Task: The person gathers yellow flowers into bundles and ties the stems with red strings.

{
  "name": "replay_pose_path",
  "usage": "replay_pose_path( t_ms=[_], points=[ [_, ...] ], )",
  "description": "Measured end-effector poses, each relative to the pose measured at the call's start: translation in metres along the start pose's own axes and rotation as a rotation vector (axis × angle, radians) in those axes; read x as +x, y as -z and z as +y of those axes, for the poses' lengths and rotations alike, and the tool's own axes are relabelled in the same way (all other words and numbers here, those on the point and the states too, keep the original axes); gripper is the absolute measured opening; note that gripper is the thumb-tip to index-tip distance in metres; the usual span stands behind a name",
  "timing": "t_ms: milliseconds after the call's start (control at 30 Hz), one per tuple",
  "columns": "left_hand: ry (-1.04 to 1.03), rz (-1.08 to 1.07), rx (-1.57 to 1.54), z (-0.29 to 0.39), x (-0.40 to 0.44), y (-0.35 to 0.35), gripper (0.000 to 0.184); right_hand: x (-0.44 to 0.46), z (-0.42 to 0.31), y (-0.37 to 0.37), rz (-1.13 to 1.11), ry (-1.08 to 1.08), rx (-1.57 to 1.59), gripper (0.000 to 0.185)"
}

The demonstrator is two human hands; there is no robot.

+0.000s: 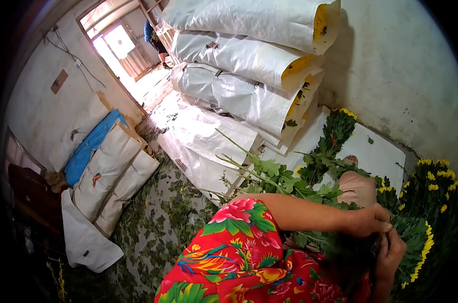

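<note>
My left hand (369, 220) reaches in from the left, its fingers pinched together. Just below it, my right hand (392, 251) comes up from the bottom with curled fingers, and the two hands meet at the fingertips. Whatever is between them is too small to make out. Both are against a bunch of yellow chrysanthemums (416, 242), whose blooms face right. Leafy green stems (274, 174) stick out to the left beyond my bare forearm. A red floral sleeve (234, 242) covers my upper arm and hides part of the stems.
Several white wrapped flower bundles (239, 50) are stacked at the back. More yellow chrysanthemums (438, 184) stand at right, and another bunch (335, 131) lies on white sheeting (370, 149). White sacks (108, 171) lean left. Leaves litter the floor (153, 237). A person (156, 40) is near the doorway.
</note>
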State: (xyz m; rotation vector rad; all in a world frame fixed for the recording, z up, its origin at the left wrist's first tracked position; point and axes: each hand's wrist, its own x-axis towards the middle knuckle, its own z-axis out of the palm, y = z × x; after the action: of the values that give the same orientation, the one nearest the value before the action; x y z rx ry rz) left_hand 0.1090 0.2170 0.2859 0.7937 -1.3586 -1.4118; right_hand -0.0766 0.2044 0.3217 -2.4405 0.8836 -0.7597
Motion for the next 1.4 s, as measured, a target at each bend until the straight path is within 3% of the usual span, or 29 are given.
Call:
replay_pose_path(
  t_ms=[100, 167, 200, 300, 500, 600, 667, 700, 733, 800, 833, 900, 1067, 1133, 1167, 1233, 1333, 1400],
  points=[
    [-0.047, 0.039, -0.102, -0.012, 0.001, -0.001, 0.013, -0.001, -0.015, 0.009, 0.058, -0.025, 0.065, 0.011],
    [-0.133, 0.078, -0.065, -0.016, 0.000, -0.006, 0.011, -0.005, -0.014, 0.018, 0.128, 0.182, -0.194, 0.006],
    [-0.220, 0.109, -0.030, -0.011, 0.000, -0.009, 0.011, -0.005, -0.018, 0.024, 0.128, 0.182, -0.193, 0.006],
    [-0.066, -0.063, 0.099, 0.007, -0.006, -0.005, 0.013, 0.002, -0.031, 0.035, -0.029, 0.233, -0.302, 0.007],
    [-0.049, -0.089, 0.321, 0.014, -0.014, -0.007, 0.014, 0.017, -0.032, 0.040, -0.207, 0.212, -0.151, 0.004],
    [-0.029, -0.053, 0.159, 0.014, -0.015, -0.012, 0.014, 0.017, -0.030, 0.034, -0.169, 0.198, -0.124, 0.006],
    [-0.012, 0.011, 0.116, 0.005, -0.015, -0.012, 0.014, 0.008, -0.024, 0.024, 0.173, -0.249, 0.332, 0.016],
    [0.008, 0.075, 0.071, 0.003, -0.016, -0.011, 0.013, 0.006, -0.031, 0.027, 0.208, -0.351, 0.490, 0.028],
    [0.009, 0.076, 0.071, 0.001, -0.016, -0.010, 0.013, 0.003, -0.031, 0.023, 0.206, -0.352, 0.491, 0.028],
    [0.012, 0.074, 0.008, 0.001, -0.017, -0.009, 0.013, -0.005, -0.030, 0.012, 0.057, -0.015, 0.160, 0.036],
    [0.012, 0.070, 0.006, 0.000, -0.016, -0.010, 0.013, -0.005, -0.028, 0.009, 0.020, 0.044, 0.116, 0.037],
    [-0.074, 0.035, -0.242, -0.002, -0.014, -0.012, 0.015, -0.004, -0.029, 0.010, -0.001, 0.022, 0.110, 0.031],
    [0.002, 0.010, -0.179, -0.008, -0.011, -0.004, 0.016, -0.006, -0.026, 0.019, -0.084, -0.105, 0.134, 0.011],
    [0.015, 0.012, -0.129, -0.006, -0.009, -0.001, 0.016, -0.010, -0.030, 0.017, 0.031, -0.082, 0.072, 0.005],
    [0.050, 0.021, -0.077, -0.004, -0.007, 0.001, 0.016, -0.013, -0.032, 0.017, 0.030, -0.083, 0.072, 0.005],
    [0.090, 0.027, -0.033, -0.005, -0.006, 0.000, 0.017, -0.021, -0.036, 0.017, 0.098, 0.121, -0.063, 0.007],
    [0.055, 0.003, -0.127, -0.009, -0.004, -0.003, 0.020, -0.026, -0.040, 0.011, -0.022, 0.086, 0.009, 0.007],
    [-0.054, -0.019, 0.001, -0.005, -0.006, -0.002, 0.020, -0.024, -0.034, 0.009, -0.061, 0.068, -0.042, 0.009]
  ],
)
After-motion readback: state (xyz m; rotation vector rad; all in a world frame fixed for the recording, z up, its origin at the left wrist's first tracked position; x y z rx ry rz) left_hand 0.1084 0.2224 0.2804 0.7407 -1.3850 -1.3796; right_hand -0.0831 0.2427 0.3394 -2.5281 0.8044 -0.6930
